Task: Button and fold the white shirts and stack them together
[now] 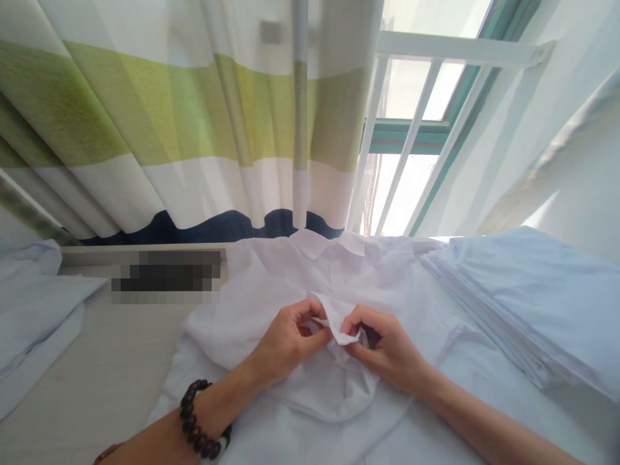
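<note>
A white collared shirt is spread in front of me, its collar at the far edge of the table. With thumb and fingers pinched, my left hand grips the shirt's front opening near the middle. My right hand pinches the same lifted edge just to the right. The cloth between them is raised and folded over, and loose folds bunch below. Whether a button sits between the fingertips is hidden. A dark bead bracelet circles my left wrist.
A stack of folded white cloth lies at the right. More white garments lie on the pale tabletop at the left. A pixelated dark patch is behind them. Beyond hang a striped curtain and a white railing.
</note>
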`<state>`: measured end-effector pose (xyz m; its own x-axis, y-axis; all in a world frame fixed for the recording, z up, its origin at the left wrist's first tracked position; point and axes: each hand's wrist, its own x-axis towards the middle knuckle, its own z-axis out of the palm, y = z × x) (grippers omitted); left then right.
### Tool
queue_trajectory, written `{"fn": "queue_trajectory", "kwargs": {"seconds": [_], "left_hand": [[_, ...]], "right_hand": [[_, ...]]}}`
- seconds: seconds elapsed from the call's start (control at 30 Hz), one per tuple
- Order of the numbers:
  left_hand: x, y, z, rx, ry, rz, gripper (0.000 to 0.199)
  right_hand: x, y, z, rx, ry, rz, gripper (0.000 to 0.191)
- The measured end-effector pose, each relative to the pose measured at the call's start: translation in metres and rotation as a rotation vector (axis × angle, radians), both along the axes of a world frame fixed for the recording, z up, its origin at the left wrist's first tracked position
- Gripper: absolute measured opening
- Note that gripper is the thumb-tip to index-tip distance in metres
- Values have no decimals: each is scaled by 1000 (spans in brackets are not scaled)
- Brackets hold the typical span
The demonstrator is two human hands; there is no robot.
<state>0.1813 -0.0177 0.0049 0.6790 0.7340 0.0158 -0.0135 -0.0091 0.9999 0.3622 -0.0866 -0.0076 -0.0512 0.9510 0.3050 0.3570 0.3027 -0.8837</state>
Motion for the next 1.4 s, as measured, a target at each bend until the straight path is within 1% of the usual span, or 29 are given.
{"fn": "queue_trajectory", "kwargs": {"seconds": [0.13,0.27,0.43,0.5,0.57,0.67,0.77,0.93,1.0,1.07,1.17,1.23,1.33,1.4], "left_hand": [[-2,3,1,-47,-4,-64,21],[-3,3,2,-4,38,-94,20],[-3,2,1,55,97,-75,21],[-3,1,0,60,102,-52,23],[-3,1,-1,45,84,-34,24],[-2,1,-2,9,42,-20,25],[-2,3,-3,-18,29,-17,24],[-1,3,2,-62,-21,5,23],[0,2,5,-68,-22,28,23],[0,1,6,-71,-21,43,24],[1,0,9,-61,-24,22,21],[1,-1,11,-59,-21,12,20],[2,-2,12,-82,-32,38,22],[2,-1,11,-126,-73,51,17]], "right_hand": [[-2,0,2,-83,54,-16,17],[-3,0,4,-144,91,-18,27],[0,0,6,-148,113,82,34],[1,-1,5,-148,128,78,33],[0,-1,4,-160,168,40,29],[-3,0,2,-221,258,1,26],[-3,0,2,-260,285,15,27],[-1,-2,5,-193,251,57,27],[-1,-2,7,-194,306,67,28],[-2,-2,9,-234,394,70,29],[-3,-1,12,-284,484,57,31],[-3,0,13,-273,491,57,30],[-1,1,15,-235,483,78,24],[0,1,15,-227,492,89,22]]}}
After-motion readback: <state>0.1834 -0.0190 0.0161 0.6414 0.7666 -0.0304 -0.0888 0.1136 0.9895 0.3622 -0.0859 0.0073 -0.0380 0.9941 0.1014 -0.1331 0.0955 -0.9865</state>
